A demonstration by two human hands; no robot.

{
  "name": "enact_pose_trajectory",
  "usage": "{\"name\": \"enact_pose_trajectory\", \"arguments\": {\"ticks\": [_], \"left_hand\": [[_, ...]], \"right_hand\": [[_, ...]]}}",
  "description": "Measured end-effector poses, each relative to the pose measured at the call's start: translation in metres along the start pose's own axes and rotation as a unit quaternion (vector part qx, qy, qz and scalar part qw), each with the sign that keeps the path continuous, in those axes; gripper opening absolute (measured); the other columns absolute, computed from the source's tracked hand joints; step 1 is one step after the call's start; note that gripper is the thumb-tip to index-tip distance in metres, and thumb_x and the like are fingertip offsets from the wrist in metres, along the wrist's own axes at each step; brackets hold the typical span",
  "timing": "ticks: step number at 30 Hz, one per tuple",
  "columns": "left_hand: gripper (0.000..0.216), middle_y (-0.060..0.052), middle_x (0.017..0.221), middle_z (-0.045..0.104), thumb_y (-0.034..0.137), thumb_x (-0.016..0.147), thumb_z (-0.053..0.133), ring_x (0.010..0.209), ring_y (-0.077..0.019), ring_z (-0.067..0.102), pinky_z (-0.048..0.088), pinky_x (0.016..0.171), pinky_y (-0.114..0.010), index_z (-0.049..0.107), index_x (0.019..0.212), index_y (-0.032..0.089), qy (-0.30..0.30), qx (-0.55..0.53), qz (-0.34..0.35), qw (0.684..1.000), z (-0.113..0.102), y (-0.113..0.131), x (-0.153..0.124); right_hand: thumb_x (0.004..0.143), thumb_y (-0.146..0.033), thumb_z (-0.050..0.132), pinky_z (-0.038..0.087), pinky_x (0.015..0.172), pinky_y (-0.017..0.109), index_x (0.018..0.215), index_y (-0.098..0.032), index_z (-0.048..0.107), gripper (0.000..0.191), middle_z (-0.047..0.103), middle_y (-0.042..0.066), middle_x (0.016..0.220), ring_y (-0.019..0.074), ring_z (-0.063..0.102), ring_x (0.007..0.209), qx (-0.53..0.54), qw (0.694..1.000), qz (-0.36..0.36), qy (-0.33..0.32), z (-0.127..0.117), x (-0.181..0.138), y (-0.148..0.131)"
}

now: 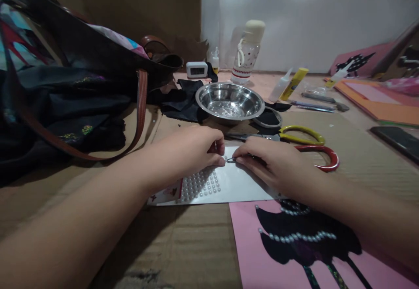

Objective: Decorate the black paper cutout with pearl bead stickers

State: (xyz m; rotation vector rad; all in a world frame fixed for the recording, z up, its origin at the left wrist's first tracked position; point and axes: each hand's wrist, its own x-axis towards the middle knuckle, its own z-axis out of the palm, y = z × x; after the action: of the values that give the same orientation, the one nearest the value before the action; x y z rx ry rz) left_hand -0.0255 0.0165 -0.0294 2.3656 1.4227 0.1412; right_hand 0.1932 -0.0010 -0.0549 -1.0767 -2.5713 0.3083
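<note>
A white sheet of stick-on pearl beads (209, 184) lies on the cardboard in front of me. My left hand (193, 149) rests on its upper left part, fingers pinched together at the sheet's top edge. My right hand (278, 162) is closed on thin metal tweezers (231, 159), whose tips touch the sheet beside my left fingertips. Below the sheet lies a pink card (248, 245) with a black dress cut-out (304, 236) trimmed with rows of pearls.
A steel bowl (230, 101) stands behind the hands, with yellow-handled scissors (301, 136) and red-handled scissors (324, 158) to its right. A dark bag (65, 101) with a brown strap fills the left. Glue bottles (288, 84), a drinking bottle (247, 53) and pink cards (376, 97) lie further back.
</note>
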Motion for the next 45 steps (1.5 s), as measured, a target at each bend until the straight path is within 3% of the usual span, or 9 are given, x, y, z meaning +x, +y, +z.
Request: {"name": "enact_pose_trajectory", "arguments": {"ticks": [7,21,35,42,45], "left_hand": [[0.011,0.002,0.079,0.071,0.032,0.077,0.075,0.071,-0.0182,0.061,0.035,0.056,-0.027,0.07,0.085,0.025,-0.008,-0.01,-0.002,1.0,-0.003,0.003,-0.001],[0.015,0.0,0.082,0.07,0.036,0.078,0.068,0.074,-0.0187,0.06,0.034,0.059,-0.027,0.069,0.089,0.025,-0.025,-0.023,-0.002,0.999,-0.005,0.003,-0.002],[0.013,-0.001,0.082,0.069,0.034,0.08,0.068,0.076,-0.0204,0.06,0.034,0.062,-0.028,0.07,0.089,0.025,-0.015,-0.024,0.009,1.0,-0.004,0.001,-0.004],[0.064,-0.008,0.112,0.066,0.061,0.063,0.082,0.103,-0.0305,0.059,0.041,0.078,-0.034,0.067,0.112,0.023,0.005,0.054,0.047,0.997,-0.007,-0.004,-0.008],[0.064,-0.007,0.112,0.066,0.061,0.064,0.081,0.104,-0.0312,0.059,0.041,0.078,-0.035,0.067,0.114,0.024,-0.008,0.072,0.047,0.996,-0.007,-0.002,-0.01]], "right_hand": [[0.099,-0.028,0.049,0.045,0.07,0.027,0.101,-0.02,0.066,0.019,0.071,0.004,0.093,0.0164,0.064,0.082,0.016,1.0,0.009,0.02,0.0,-0.001,0.002],[0.096,-0.029,0.051,0.041,0.064,0.028,0.094,-0.021,0.067,0.018,0.072,0.002,0.088,0.0173,0.064,0.075,-0.011,0.999,0.029,-0.017,-0.002,0.003,-0.006],[0.096,-0.023,0.051,0.043,0.065,0.026,0.098,-0.018,0.063,0.012,0.07,0.002,0.088,0.0149,0.062,0.075,0.019,0.998,-0.005,0.054,-0.002,-0.002,-0.002],[0.095,-0.021,0.052,0.042,0.074,0.033,0.091,-0.021,0.067,0.016,0.07,0.002,0.08,0.0184,0.061,0.074,-0.012,0.997,-0.043,0.069,-0.016,-0.005,-0.012],[0.095,-0.022,0.051,0.042,0.071,0.032,0.09,-0.022,0.067,0.017,0.071,0.002,0.081,0.0185,0.062,0.073,-0.001,0.998,-0.03,0.06,-0.018,-0.006,-0.013]]}}
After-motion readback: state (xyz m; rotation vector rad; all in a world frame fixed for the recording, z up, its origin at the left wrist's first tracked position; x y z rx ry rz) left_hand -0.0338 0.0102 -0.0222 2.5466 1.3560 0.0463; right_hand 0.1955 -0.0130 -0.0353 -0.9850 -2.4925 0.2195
